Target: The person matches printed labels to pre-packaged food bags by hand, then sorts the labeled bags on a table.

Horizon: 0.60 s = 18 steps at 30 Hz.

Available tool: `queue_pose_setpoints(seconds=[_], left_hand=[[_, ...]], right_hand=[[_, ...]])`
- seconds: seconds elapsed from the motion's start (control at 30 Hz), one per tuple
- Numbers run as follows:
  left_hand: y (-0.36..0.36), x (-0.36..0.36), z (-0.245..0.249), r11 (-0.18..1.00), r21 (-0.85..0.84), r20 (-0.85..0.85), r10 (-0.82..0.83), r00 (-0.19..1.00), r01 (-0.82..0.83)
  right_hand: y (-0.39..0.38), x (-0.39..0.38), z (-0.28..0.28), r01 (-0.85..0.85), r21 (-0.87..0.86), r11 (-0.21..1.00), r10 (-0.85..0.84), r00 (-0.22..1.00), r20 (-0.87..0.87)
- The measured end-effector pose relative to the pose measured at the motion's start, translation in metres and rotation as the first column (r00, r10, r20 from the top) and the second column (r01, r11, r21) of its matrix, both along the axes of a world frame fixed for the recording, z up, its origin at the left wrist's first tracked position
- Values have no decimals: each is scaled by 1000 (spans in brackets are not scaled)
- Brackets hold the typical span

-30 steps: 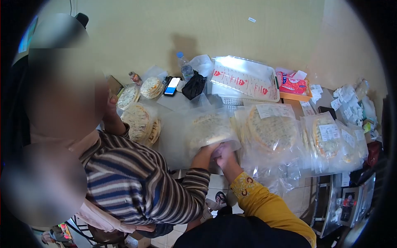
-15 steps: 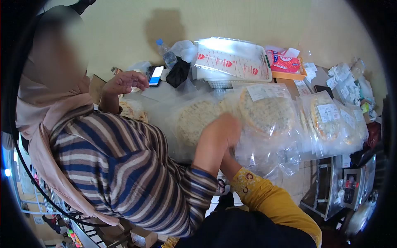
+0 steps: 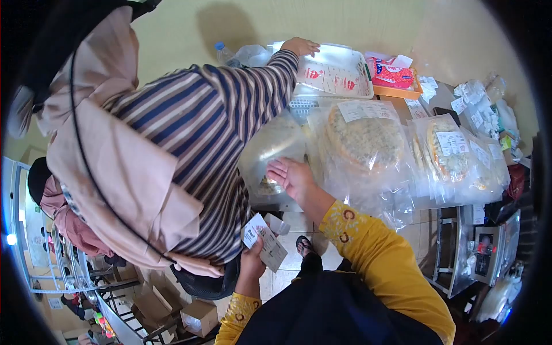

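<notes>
White printed label (image 3: 265, 248), tilted, in left hand (image 3: 252, 265).

White printed card (image 3: 267, 248) (tilted) sits below the clear bag (image 3: 275, 144) lying flat

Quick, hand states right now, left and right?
Left hand: closed, holding a small printed card.
Right hand: open, holding nothing, over a clear bag.

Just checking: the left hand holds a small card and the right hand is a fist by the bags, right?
No: the head view shows the right hand open, palm up, by the bags. The left hand does hold the card.
</notes>
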<state>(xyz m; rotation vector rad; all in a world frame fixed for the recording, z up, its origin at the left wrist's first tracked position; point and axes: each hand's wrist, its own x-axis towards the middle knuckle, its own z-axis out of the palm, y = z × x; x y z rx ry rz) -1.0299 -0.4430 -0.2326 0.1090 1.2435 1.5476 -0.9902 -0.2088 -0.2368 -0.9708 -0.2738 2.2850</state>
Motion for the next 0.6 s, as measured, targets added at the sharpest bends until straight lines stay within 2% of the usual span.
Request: queue_pose_setpoints(seconds=[0.1, 0.2, 0.23, 0.3, 0.37, 0.4, 0.43, 0.47, 0.53, 0.57, 0.6], left_hand=[[7, -1, -5, 998, 52, -19, 24, 1000, -23], [12, -2, -3, 998, 40, -66, 42, 997, -39], [11, 0, 1, 999, -9, -23, 52, 998, -53], [3, -3, -12, 994, -94, -121, -68, 990, 57], [-3, 1, -16, 958, -239, -153, -198, 968, 158], [-19, -8, -51, 925, -323, -257, -288, 922, 199], [-11, 6, -23, 925, -326, -121, -244, 962, 194], [-12, 8, -20, 898, -334, -72, -326, 943, 286], [-15, 16, -13, 908, -263, -25, -342, 939, 324], [-20, 10, -27, 883, -325, 42, -345, 938, 340], [-13, 16, -16, 862, -362, 19, -375, 927, 356]], right_hand=[[1, 7, 26, -42, 80, 996, 45, 999, -29], [-4, 13, 48, -29, 129, 991, 38, 997, -69], [-6, 16, 57, -32, 127, 991, 42, 996, -76], [-9, 23, 76, -25, 126, 992, 35, 996, -82], [-18, 29, 64, -36, 164, 986, 79, 961, -264], [-23, 39, 59, -14, 188, 982, 78, 938, -339], [-30, 55, 79, -20, 180, 983, 77, 945, -318], [-39, 72, 106, -19, 170, 985, 69, 953, -296], [-43, 100, 128, -61, 279, 958, 107, 983, -152], [-41, 113, 136, -47, 250, 967, 87, 985, -151], [-36, 131, 148, -29, 260, 965, 68, 987, -145]])
